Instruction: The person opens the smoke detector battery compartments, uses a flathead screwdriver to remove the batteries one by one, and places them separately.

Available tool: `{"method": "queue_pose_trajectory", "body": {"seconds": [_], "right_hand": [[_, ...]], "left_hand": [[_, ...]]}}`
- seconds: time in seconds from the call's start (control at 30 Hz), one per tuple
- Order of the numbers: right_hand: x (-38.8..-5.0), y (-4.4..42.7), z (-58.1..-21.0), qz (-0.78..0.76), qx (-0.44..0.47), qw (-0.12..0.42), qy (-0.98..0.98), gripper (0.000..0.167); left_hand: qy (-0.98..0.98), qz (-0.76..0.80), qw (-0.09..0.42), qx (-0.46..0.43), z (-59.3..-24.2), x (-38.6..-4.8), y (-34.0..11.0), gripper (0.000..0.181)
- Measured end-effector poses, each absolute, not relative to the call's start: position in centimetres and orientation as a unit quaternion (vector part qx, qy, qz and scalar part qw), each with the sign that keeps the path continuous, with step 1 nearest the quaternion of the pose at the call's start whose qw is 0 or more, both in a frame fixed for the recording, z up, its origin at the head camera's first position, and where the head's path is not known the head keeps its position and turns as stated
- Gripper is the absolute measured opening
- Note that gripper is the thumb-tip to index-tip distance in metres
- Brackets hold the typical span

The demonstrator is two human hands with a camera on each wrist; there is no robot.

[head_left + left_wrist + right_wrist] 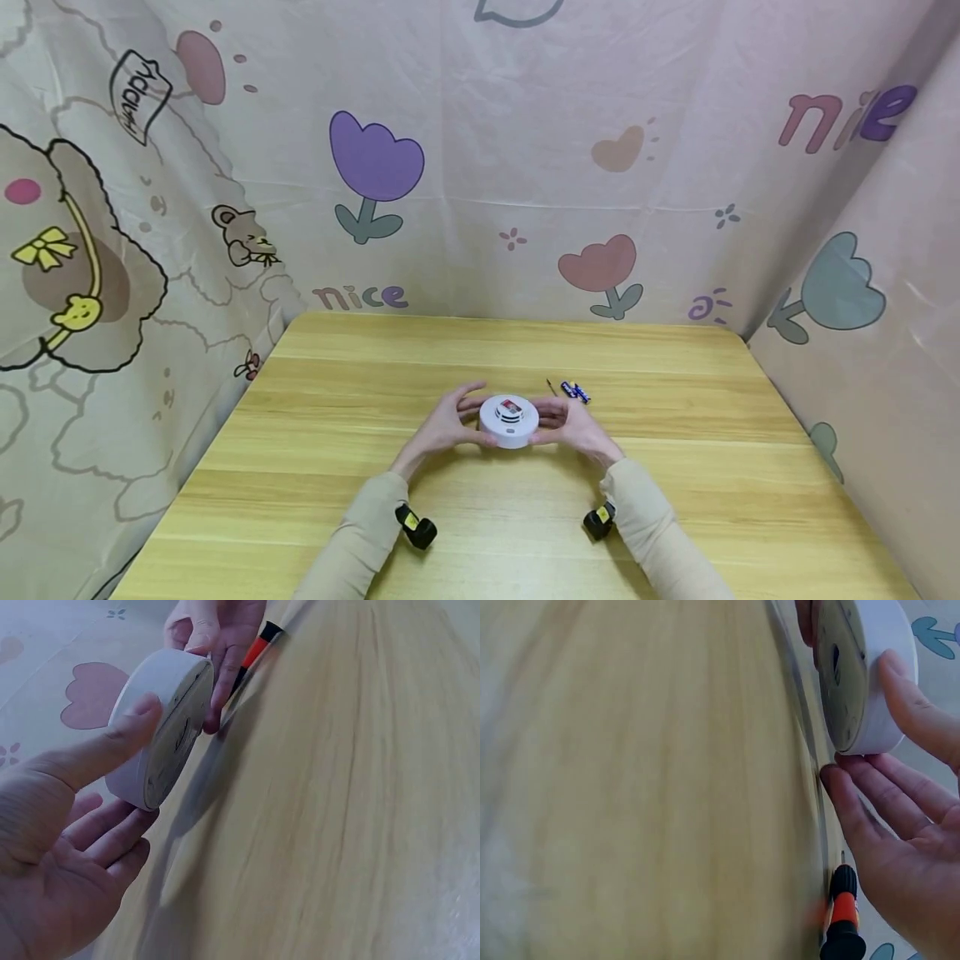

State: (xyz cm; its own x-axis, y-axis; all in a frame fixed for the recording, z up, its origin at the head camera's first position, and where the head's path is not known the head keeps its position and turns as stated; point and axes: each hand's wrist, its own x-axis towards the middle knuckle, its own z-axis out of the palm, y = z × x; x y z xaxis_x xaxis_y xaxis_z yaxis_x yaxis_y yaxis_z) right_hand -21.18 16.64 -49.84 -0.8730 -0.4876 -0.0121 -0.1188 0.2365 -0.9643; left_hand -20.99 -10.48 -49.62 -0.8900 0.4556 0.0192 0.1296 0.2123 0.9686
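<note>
A round white smoke detector (509,423), with a red label on top, is held between both hands just above the table. My left hand (448,423) grips its left rim, thumb in front and fingers behind. On the opposite rim, my right hand (576,428) holds it the same way. Both wrist views show the flat base (182,739) of the detector, raised off the wood. Behind the right hand lies a screwdriver (844,906) with an orange and black handle. Blue batteries (576,392) lie beside it.
The wooden table (300,467) reaches back to a patterned curtain (480,250) that also hangs at both sides. Small black cameras (418,531) are strapped at both wrists, over beige sleeves (360,533).
</note>
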Motion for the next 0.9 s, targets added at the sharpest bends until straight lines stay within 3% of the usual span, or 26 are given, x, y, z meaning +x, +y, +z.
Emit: {"method": "queue_pose_trajectory", "body": {"seconds": [0.23,0.9], "right_hand": [[-21.2,16.2,-49.9,-0.48,-0.224,0.097,0.842,0.071],[-20.8,15.4,-49.5,-0.459,-0.22,0.101,0.855,0.075]], "left_hand": [[0.819,0.525,0.101,0.209,-50.1,-20.8,-10.1,0.106],[0.841,0.493,0.074,0.211,-50.7,-20.5,-9.9,0.101]]}}
